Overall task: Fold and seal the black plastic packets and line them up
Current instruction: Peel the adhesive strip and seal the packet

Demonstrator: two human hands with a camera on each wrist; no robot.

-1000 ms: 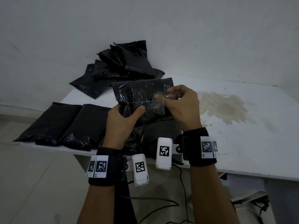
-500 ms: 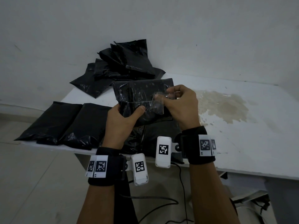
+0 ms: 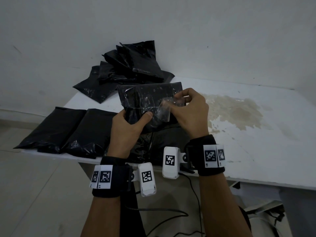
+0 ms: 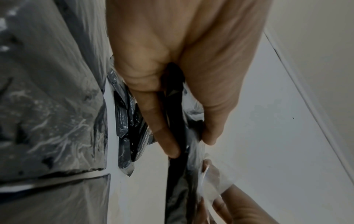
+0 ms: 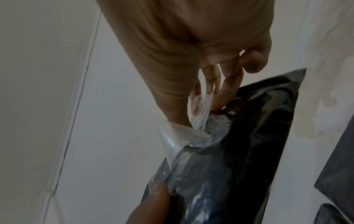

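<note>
A white table fills the right and middle of the scene, with a brownish stain on its far right part. At its far left corner lies a loose heap of black packets, some overhanging the edge. Along the near left edge two folded packets lie side by side, touching, and another black packet sits on the table under the hands.

Above that one, the held packet is raised off the table, tilted toward the head camera. The left hand grasps its lower left edge, thumb pressed on the front and fingers behind. The right hand pinches a clear strip, which seems to be the peel-off liner of the packet's seal, though the dim view leaves that unsure; the strip is bent away from the black plastic, with its left end joined to the packet near the left thumb.
</note>
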